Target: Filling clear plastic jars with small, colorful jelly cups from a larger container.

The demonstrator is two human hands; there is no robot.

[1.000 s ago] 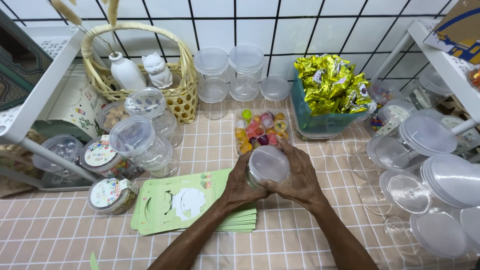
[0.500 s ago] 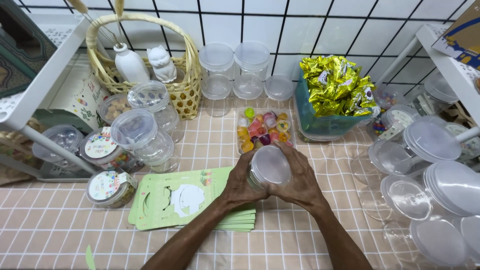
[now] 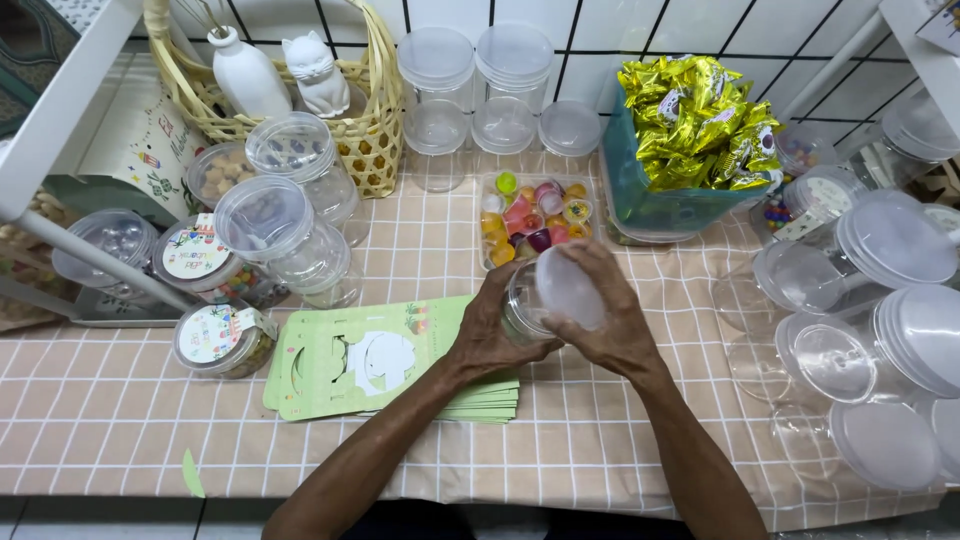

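Presently, both hands meet over the middle of the checked tablecloth [image 3: 600, 460], just in front of the clear tray of coloured jelly cups [image 3: 528, 218]. The left hand [image 3: 490, 330] wraps the body of a small clear plastic jar [image 3: 525, 305], fingers curled closed around its side and lifting it off the cloth. The right hand [image 3: 610, 320] lies over the translucent lid [image 3: 568, 288], fingers bent about its rim and thumb tucked against the near edge. The lid sits tilted toward the camera rather than square on the mouth; whether it is seated on the thread or lifted clear cannot be told, as the fingers cover the joint.

Judged step: working the lid at the jar's mouth, jar steadied by one hand and lid turned or tipped by the other. The jar appears empty, though the glare on the plastic makes this uncertain.

Any next move calls for a firm hold on the body, and a level lid if it is to be seated.

Nearby: a stack of green cards [image 3: 385, 365] touching the left wrist, and a teal tub of gold-wrapped sweets [image 3: 690, 130] beyond.
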